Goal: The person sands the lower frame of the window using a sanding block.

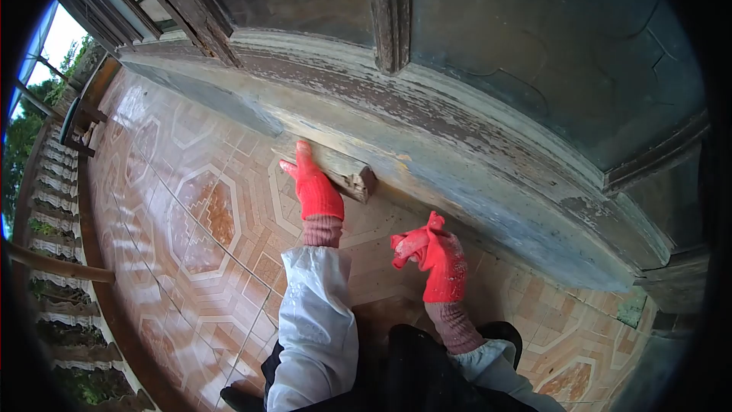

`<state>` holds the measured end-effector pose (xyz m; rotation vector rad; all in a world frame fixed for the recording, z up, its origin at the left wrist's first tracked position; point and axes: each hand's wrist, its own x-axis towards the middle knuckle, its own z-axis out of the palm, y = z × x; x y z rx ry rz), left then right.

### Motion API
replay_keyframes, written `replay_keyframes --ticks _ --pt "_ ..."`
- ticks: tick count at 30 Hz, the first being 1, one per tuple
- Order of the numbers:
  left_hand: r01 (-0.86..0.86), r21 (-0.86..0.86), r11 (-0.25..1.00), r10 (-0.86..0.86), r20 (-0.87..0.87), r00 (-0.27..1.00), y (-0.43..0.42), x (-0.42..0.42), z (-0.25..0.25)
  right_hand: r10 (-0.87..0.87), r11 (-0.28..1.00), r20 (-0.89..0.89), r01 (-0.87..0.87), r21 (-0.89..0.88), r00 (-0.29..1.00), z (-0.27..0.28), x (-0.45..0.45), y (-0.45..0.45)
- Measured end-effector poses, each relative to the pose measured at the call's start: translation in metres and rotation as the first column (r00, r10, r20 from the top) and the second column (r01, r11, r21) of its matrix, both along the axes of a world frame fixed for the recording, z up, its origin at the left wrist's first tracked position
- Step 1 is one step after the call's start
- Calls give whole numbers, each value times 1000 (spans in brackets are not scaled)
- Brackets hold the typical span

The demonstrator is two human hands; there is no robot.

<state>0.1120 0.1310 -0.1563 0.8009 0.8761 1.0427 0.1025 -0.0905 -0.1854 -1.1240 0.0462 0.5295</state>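
A short, weathered wooden block (pixel 341 171) lies on the tiled floor against the base of the wall, its rough end to the right. My left hand (pixel 311 183), in a red glove with a pinkish cuff, rests on the block's near side with fingers apart. To the right of the block, my right hand (pixel 437 252) hangs over the floor close to the wall. It wears a red glove too, and its fingers are bent; whether anything small is between them cannot be made out.
Above the low painted ledge (pixel 488 210) runs a wooden frame with peeling paint (pixel 427 107) and dark glass panels (pixel 534 38). A balustrade (pixel 61 244) lines the left side. My knees and dark shoes are at the bottom.
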Motion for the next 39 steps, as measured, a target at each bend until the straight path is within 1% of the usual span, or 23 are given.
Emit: replay_keyframes --ticks 1,3,5,6,9,10,12,13,15,16,18,19,21,22,24,25,27,29,30,33,34,36,39 --pt "-28 -40 999 28 9 1000 9 2 -1 -1 1000 11 1 8 1000 0 3 0" --pt "37 90 995 -46 101 994 -31 7 12 36 998 -54 -33 45 998 -4 4 0" --pt "104 231 967 -61 -189 980 -89 6 31 -18 996 21 20 -91 1000 5 -3 3" --pt "144 287 947 -71 -250 966 -117 6 35 63 945 226 14 -326 972 13 0 4" --pt "143 290 946 -61 -275 959 -110 7 38 322 794 705 226 -565 631 -27 9 -9" --pt "131 248 960 -61 -272 960 -94 5 39 89 910 406 91 -404 909 -17 4 -2" --pt "36 275 961 -16 -78 997 -40 7 5 179 975 159 -154 -158 971 -2 5 -2" --pt "42 280 959 -19 -84 996 -19 2 -6 174 977 153 -151 -151 973 9 6 -1" --pt "46 -112 993 -44 20 999 14 -3 -11 286 957 229 -263 -126 930 22 11 4" --pt "41 -102 994 -38 35 999 6 0 0 323 946 263 -302 -118 909 22 14 7" --pt "29 74 997 -28 -16 999 -26 5 15 274 961 154 -263 -88 949 2 14 8" --pt "15 159 987 16 -193 981 -34 7 20 260 964 105 -252 -81 960 -2 10 9" --pt "67 289 955 21 -290 957 -38 2 48 144 988 77 -140 -60 986 2 6 16" --pt "60 281 958 23 -285 958 -26 4 42 150 987 81 -145 -70 985 1 3 16" --pt "-9 322 947 48 -112 993 7 1 15 -84 996 -167 79 -34 982 0 -4 16" --pt "-8 329 944 49 -114 992 17 -2 6 -82 997 -170 79 -27 982 4 -2 15" --pt "11 -80 997 -13 -25 1000 33 -6 -3 284 952 231 -244 -184 931 14 6 12" --pt "19 1 1000 -19 -98 995 29 0 -11 242 968 218 -219 -124 945 4 11 13" --pt "47 260 965 15 -230 973 18 -4 9 224 973 183 -207 -104 957 2 7 12" --pt "51 567 822 173 -334 926 9 -9 63 285 958 143 -277 -73 948 8 6 15" --pt "50 414 909 37 -198 979 6 -11 80 314 949 146 -306 -72 938 11 6 16" --pt "-13 153 988 -7 129 992 46 -4 37 120 987 17 -117 -111 993 11 -2 15" --pt "-68 37 997 69 -32 997 49 1 -1 213 974 18 -213 75 977 -1 5 8"
